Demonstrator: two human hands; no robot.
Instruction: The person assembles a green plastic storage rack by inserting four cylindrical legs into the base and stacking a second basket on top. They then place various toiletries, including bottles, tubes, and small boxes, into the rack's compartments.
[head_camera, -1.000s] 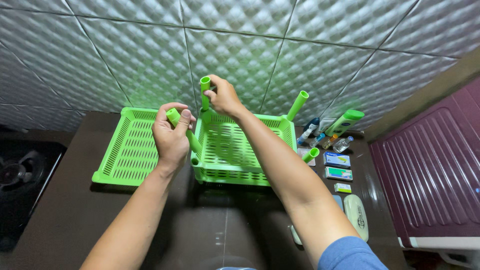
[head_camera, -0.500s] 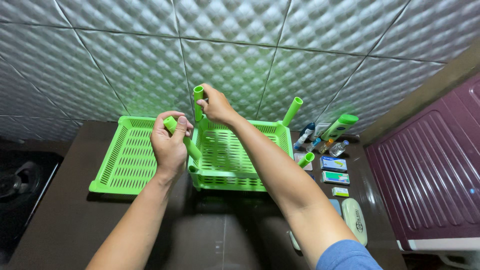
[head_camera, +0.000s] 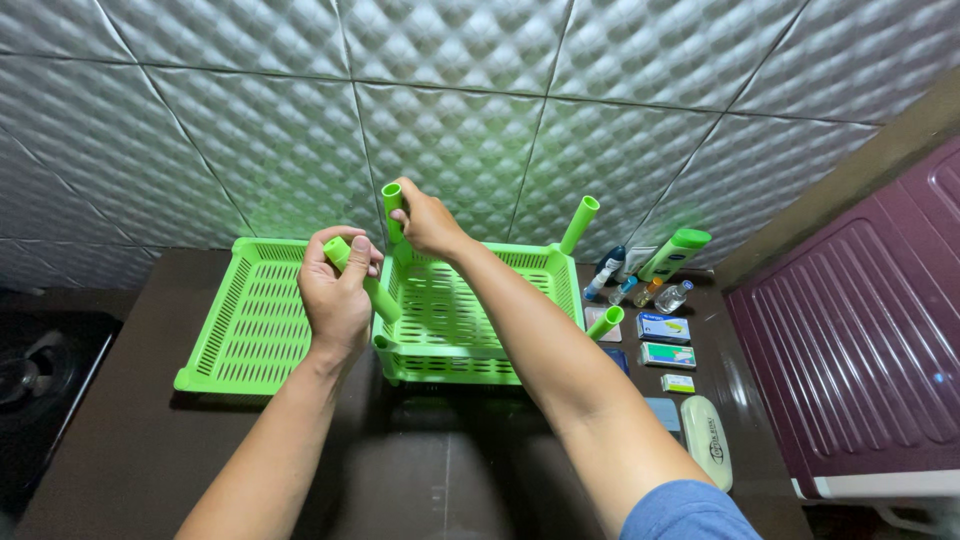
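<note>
On the dark countertop: two bright green slotted plastic baskets sit side by side against a quilted silver wall.
Far left: a black stove (head_camera: 25, 385) shows at the frame's edge.
Left basket (head_camera: 240, 320): lies flat, shallow, with no posts standing in it.
Left hand (head_camera: 338, 290): fingers clenched around a green tube (head_camera: 362, 282), thumb pressed along its upper end. This tube runs on a slant, its top leaning left and its lower end reaching down to the near left corner of the right basket.
Right basket (head_camera: 480, 310): sits just right of the left basket, touching or nearly touching it, with the posts at its corners.
Right hand (head_camera: 425, 220): reaches across to the far left corner of this basket and grasps a second green tube (head_camera: 392, 205), which stands nearly upright with its open end showing above the fingers.
Key relation: both held tubes belong to the left side of the right basket; the left hand is on the near corner, the right hand on the far corner, each tube's long axis running roughly up from its corner.
Other posts: a third tube (head_camera: 579, 222) stands tilted at the far right corner, and a short one (head_camera: 606, 322) at the near right corner.
Right side: a green bottle (head_camera: 676, 252), small bottles and flat boxes (head_camera: 664, 342) lie near the basket, with a pale oval case (head_camera: 706, 440) nearer the viewer.
Far right: a maroon ribbed cabinet (head_camera: 860, 340).
</note>
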